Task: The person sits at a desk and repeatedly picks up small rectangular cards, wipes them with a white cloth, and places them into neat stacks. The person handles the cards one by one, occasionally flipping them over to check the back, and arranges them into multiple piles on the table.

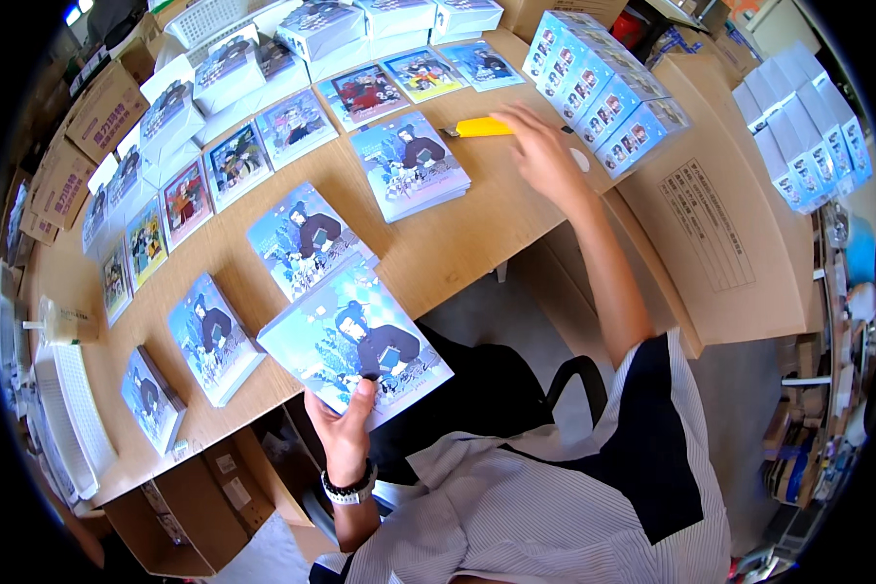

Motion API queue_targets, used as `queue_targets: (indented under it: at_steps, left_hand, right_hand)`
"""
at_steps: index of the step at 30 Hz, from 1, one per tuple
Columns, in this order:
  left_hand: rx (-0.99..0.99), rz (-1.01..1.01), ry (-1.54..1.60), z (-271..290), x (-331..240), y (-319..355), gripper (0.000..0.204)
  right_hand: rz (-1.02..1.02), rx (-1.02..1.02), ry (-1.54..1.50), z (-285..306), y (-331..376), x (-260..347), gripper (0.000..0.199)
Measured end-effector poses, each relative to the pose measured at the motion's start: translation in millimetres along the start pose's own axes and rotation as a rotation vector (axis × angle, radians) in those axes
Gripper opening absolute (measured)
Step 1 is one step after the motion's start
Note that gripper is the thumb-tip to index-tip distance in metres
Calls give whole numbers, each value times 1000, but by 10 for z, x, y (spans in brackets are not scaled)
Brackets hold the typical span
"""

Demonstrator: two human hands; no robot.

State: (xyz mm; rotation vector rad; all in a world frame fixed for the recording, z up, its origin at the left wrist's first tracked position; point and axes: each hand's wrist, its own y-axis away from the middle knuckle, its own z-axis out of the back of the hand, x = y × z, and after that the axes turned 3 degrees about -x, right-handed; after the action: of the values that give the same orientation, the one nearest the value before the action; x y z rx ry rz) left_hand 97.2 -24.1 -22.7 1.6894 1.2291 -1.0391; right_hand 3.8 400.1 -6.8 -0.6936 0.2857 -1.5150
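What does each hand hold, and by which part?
Left hand: blue illustrated print, by its near edge, thumb on top. Right hand: at yellow cutter; grip unclear.

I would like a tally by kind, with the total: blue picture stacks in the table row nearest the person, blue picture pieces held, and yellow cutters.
Blue picture stacks, nearest row: 4
Blue picture piece, in left hand: 1
Yellow cutter, at right hand: 1
Total: 6

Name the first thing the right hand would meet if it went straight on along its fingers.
The yellow cutter, right at the fingertips; the right hand may already touch it, though contact is unclear.
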Motion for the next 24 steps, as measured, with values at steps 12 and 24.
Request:
queue_targets:
  at_steps: [12,24]
  left_hand:
    - [-54,0,-11,28,-31,63,54]
    - [99,4,33,-187,-53,18,45]
  right_hand:
    - [-25,-257,154,538,-283,-14,33]
    - [-223,-290,609,1343,-390,-892,36]
